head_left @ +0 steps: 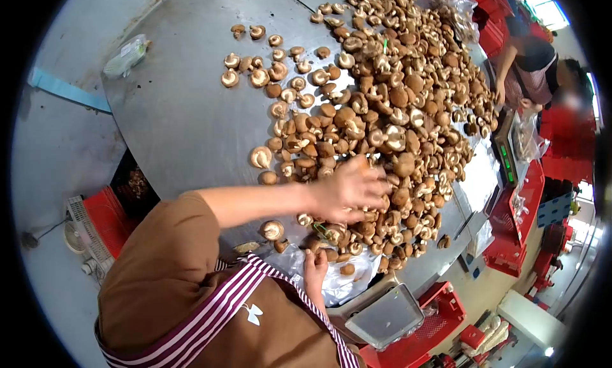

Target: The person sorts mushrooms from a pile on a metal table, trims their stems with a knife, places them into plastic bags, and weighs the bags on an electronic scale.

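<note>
Over a big heap of shiitake mushrooms (pixel 414 100), my left hand (pixel 350 189) reaches out with its fingers spread, smeared by motion. Its fingertips are at the brown caps; nothing gripped shows in it. Close to my apron, my right hand (pixel 315 267) has its fingers closed at the edge of a clear plastic bag (pixel 347 282). Several mushrooms lie in and at the mouth of this bag. A thin green tie or band (pixel 320 228) shows among the mushrooms between my hands.
The heap lies on a round-edged metal table (pixel 185 81). A weighing scale (pixel 386 314) and a red crate (pixel 446 310) stand near my right side. A crumpled plastic bag (pixel 126 56) lies at the far left edge. Across the table, a co-worker (pixel 532 68) stands near a scale with green digits (pixel 507 164).
</note>
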A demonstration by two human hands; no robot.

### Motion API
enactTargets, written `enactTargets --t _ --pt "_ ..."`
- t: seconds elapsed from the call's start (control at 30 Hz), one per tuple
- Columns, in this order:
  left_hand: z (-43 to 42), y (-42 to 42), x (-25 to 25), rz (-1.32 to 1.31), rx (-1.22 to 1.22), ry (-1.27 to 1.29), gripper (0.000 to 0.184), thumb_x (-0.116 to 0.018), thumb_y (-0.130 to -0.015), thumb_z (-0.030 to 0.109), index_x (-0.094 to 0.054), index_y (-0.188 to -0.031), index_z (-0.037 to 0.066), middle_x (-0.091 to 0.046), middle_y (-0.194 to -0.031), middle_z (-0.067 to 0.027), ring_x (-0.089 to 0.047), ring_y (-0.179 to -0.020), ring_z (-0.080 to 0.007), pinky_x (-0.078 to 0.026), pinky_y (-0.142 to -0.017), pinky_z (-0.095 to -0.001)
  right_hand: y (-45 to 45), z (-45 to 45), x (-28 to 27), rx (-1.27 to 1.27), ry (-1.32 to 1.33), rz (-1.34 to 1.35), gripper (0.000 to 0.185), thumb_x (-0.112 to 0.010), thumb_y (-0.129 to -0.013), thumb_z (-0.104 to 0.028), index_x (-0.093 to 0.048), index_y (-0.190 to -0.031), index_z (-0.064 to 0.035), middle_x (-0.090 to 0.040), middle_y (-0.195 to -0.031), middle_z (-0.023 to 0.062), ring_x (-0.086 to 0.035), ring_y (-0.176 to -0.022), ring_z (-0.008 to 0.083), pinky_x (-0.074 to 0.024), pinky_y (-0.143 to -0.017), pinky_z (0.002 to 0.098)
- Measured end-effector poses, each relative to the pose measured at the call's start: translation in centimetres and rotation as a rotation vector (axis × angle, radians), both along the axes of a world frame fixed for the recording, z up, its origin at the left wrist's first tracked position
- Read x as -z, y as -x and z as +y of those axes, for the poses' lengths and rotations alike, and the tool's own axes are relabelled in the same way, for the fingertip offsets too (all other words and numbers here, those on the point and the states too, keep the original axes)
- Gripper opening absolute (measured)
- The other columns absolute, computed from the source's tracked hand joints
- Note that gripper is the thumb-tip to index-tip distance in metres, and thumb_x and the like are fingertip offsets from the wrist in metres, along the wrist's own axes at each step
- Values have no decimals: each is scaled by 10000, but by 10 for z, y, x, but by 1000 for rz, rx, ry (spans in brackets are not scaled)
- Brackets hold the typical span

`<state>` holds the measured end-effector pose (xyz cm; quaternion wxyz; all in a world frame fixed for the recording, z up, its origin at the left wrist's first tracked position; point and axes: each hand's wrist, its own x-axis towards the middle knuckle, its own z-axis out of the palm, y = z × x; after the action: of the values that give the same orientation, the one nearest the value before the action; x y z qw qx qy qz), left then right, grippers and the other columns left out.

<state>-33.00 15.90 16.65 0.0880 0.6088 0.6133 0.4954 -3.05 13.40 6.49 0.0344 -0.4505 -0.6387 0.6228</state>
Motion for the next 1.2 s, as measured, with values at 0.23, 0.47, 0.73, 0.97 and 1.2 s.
enactTargets --t 0.23,0.47,0.73,0.97,1.2 --pt "-129 224 44 348 -1163 30 429 -700 -814 197 -611 -1201 34 -596 -1227 -175 -528 -1188 -353 -420 -998 -421 6 4 -12 30 156 -53 137 -643 -905 -79 -550 -839 -3 -488 -695 -31 -414 -636 67 -375 -553 245" --pt "-170 261 120 -339 -1257 165 442 -720 -840 305 -650 -1179 30 -629 -1198 -139 -572 -1128 -237 -439 -968 -344 6 5 -9 8 60 -30 186 -680 -875 -90 -528 -807 -7 -459 -652 -22 -399 -612 81 -361 -536 264" --pt "-64 129 104 -690 -793 314 450 -672 -857 440 -679 -1179 126 -651 -1141 -67 -589 -1100 -198 -458 -980 -343 9 5 -17 -16 -7 -42 174 -686 -870 -116 -559 -833 -3 -514 -657 17 -437 -613 99 -394 -545 282" --pt "-8 50 45 -473 -538 355 473 -666 -848 430 -652 -1188 103 -582 -1281 -75 -475 -1252 -237 -355 -1092 -423 4 1 2 -38 -70 -5 243 -699 -859 -153 -521 -783 -6 -467 -597 37 -411 -566 130 -386 -525 314" --pt "32 -45 14 -101 -248 321 486 -688 -822 381 -620 -1249 160 -542 -1371 -52 -420 -1327 -244 -314 -1137 -456 -1 6 4 -90 -16 11 148 -661 -900 -111 -551 -845 -28 -470 -689 -66 -397 -616 45 -332 -529 229"
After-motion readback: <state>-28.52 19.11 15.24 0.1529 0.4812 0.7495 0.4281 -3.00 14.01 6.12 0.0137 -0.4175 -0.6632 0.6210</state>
